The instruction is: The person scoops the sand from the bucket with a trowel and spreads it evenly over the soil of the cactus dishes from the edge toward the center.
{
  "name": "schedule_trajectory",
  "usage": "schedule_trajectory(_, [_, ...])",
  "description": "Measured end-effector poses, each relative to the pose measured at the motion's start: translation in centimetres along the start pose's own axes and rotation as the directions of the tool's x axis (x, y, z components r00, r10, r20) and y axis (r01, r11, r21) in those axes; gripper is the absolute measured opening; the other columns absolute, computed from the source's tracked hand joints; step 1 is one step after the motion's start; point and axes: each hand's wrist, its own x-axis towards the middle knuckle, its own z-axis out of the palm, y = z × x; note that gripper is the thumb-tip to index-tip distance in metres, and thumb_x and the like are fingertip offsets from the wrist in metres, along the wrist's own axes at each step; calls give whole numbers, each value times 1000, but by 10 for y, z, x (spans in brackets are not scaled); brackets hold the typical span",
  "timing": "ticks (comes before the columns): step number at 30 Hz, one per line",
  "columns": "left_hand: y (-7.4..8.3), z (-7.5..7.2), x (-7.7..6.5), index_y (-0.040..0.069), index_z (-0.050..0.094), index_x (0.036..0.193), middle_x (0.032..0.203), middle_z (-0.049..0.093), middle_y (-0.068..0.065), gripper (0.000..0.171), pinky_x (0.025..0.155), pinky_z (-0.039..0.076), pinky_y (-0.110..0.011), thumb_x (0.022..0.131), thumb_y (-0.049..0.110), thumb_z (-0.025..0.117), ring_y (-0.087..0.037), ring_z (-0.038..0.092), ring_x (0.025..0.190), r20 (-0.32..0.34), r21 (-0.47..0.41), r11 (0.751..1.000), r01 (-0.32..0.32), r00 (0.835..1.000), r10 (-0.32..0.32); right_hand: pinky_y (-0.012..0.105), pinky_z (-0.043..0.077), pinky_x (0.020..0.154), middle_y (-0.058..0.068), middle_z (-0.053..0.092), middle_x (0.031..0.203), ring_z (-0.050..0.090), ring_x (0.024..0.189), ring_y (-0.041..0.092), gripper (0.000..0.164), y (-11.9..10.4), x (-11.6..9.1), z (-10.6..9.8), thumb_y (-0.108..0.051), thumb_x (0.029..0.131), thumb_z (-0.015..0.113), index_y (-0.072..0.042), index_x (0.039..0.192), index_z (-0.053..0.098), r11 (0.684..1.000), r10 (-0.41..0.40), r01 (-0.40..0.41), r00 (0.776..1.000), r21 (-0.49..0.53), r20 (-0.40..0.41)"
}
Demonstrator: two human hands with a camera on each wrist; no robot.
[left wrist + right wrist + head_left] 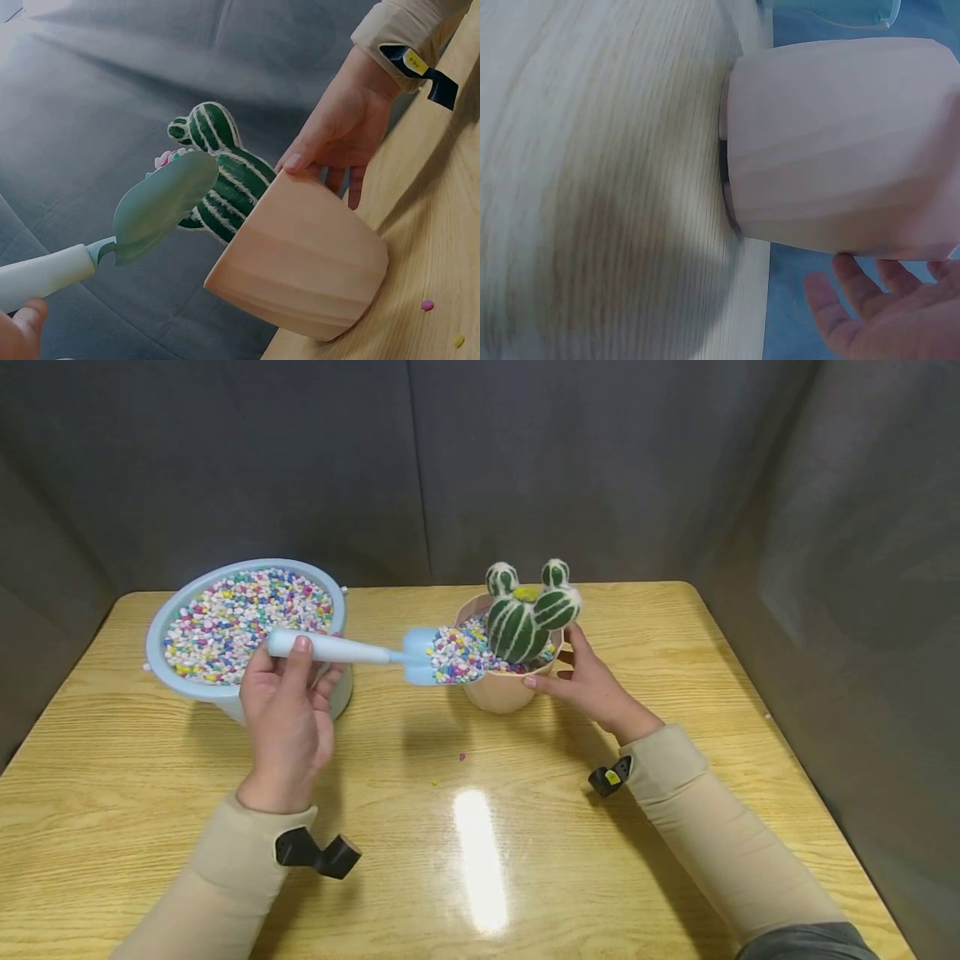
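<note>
My left hand [288,718] grips the pale handle of a light blue trowel [341,649]. Its blade carries a heap of small multicoloured pebbles [456,653] and overlaps the left rim of a peach flowerpot [498,693]. Inside the pot stands a green, white-striped toy cactus [517,631], with more pebbles around its base. From the right, my right hand [592,685] holds the pot, thumb at the front rim and fingers around the side. In the left wrist view the trowel blade [165,206] is tilted beside the cactus, its underside showing.
At the left a light blue bucket [202,691] is filled with similar pebbles [247,618]. A pink pebble [462,757] and a yellow pebble [434,782] lie loose on the wooden table [390,860]. A dark grey curtain [300,460] hangs behind.
</note>
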Motion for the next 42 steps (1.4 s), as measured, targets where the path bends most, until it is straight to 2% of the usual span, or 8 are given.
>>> schedule_trajectory(12, [-16, 6, -4, -10, 54, 118, 101, 65, -15, 15, 80, 63, -26, 106, -2, 51, -20, 73, 91, 26, 88, 996, 7, 1000, -9, 56, 34, 119, 22, 20, 163, 32, 147, 45, 100, 1, 2, -3, -19, 95, 77, -18, 165, 6, 1000, 3, -2, 1000, -12, 25])
schedule_trajectory(20, [-18, 6, -3, -10, 55, 118, 101, 64, -14, 15, 83, 62, -28, 106, -2, 52, -21, 73, 92, 36, 95, 995, -11, 999, 8, 56, 39, 116, 16, 20, 166, 32, 148, 42, 96, -1, 2, -16, -21, 96, 73, -21, 166, 7, 998, -42, 46, 993, -33, 108])
schedule_trajectory(24, [-17, 7, -3, -10, 55, 117, 102, 64, -15, 15, 82, 62, -28, 106, -1, 53, -20, 73, 92, 48, 92, 996, -14, 999, 9, 56, 40, 115, 16, 16, 168, 33, 147, 43, 100, -3, 6, -24, -23, 94, 74, -20, 166, 3, 998, -36, 44, 987, -42, 158])
schedule_trajectory(31, [-13, 6, -4, -11, 55, 115, 99, 65, -15, 14, 79, 63, -27, 105, -2, 53, -21, 73, 89, 29, 54, 998, -9, 1000, 8, 56, 22, 124, 17, 13, 168, 24, 151, 39, 101, -12, 30, -40, -13, 91, 74, -8, 164, 4, 994, -41, 69, 956, -86, 291])
schedule_trajectory(36, [-13, 4, -5, -11, 54, 116, 100, 66, -15, 15, 81, 63, -27, 105, -1, 53, -20, 73, 90, 25, 56, 998, 8, 1000, -10, 58, 19, 125, 20, 23, 163, 24, 150, 35, 96, -11, 38, -42, -11, 90, 76, -3, 161, 12, 993, -3, 40, 947, -109, 320])
schedule_trajectory(40, [-15, 3, -6, -11, 54, 118, 101, 65, -14, 16, 84, 62, -29, 105, -1, 53, -21, 73, 92, 36, 70, 998, 12, 999, -14, 60, 18, 124, 21, 18, 166, 20, 152, 37, 99, -6, 36, -39, -9, 89, 75, -4, 162, 8, 998, 5, 16, 947, -62, 320])
schedule_trajectory(42, [-15, 3, -6, -11, 54, 118, 102, 64, -15, 16, 86, 62, -30, 106, -1, 52, -22, 73, 93, 37, 76, 997, 9, 999, -12, 60, 22, 123, 20, 12, 168, 18, 153, 40, 102, -3, 35, -37, -9, 90, 75, -6, 164, 4, 999, 9, 2, 946, -33, 324])
